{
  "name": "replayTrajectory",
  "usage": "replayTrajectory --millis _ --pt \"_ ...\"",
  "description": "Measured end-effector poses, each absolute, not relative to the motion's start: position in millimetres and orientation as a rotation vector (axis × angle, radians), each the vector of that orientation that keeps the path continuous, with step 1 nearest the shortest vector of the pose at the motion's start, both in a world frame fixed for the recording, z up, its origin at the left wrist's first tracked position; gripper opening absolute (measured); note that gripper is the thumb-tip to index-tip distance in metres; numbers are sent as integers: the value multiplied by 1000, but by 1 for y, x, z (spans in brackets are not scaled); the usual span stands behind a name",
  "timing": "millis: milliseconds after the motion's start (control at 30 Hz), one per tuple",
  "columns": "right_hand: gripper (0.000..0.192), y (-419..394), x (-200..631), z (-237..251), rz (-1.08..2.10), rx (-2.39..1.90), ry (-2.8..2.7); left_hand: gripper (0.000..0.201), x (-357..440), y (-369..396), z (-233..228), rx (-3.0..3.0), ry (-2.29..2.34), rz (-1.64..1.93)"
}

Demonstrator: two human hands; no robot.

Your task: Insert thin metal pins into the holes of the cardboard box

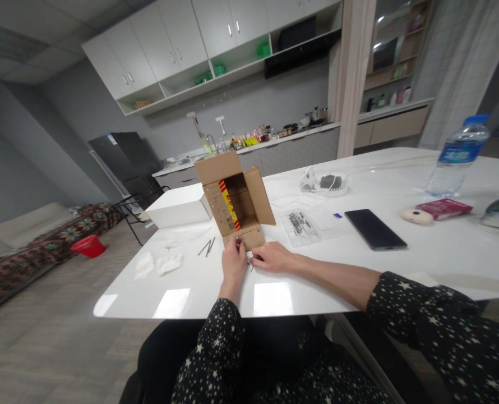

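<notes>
- While I sit at the white table [401, 264], both my hands meet at the front flap of an opened cardboard box [235, 199] lying on its side, mouth toward me.
- My left hand [232, 261] has its fingers curled at the flap's lower edge, pinching what looks like a small metal piece; it is too small to name.
- My right hand [272, 258] lies low on the tabletop just beside the left, fingers loosely bent, fingertips at the same spot; whether it grips anything, I cannot tell.
- Two thin metal pins [207, 247] lie on the table just left of the box, apart from my hands.
- Small white scraps [161, 264] lie farther left, near the table's edge.
- By my judgement the work is partway along: the box stands open, some pins are out on the table, and the flap is in hand.
- Behind the box rests a white carton [178, 210]; to the right lie a clear packet [300, 224], a dark phone [374, 229] and a water bottle [460, 154].
</notes>
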State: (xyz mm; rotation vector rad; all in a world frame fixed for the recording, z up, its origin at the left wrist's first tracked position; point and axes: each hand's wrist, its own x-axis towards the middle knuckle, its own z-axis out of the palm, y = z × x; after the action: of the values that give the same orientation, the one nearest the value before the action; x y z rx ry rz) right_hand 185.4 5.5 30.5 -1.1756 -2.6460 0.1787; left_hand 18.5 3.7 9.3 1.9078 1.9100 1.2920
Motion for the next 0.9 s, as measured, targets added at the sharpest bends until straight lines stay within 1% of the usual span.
replayTrajectory --millis 333,900 --pt "37 3 183 33 199 -1203 -2657 13 16 3 8 1816 1900 1414" --pt "34 1 182 33 187 -1122 -2683 12 22 5 6 2027 1901 1202"
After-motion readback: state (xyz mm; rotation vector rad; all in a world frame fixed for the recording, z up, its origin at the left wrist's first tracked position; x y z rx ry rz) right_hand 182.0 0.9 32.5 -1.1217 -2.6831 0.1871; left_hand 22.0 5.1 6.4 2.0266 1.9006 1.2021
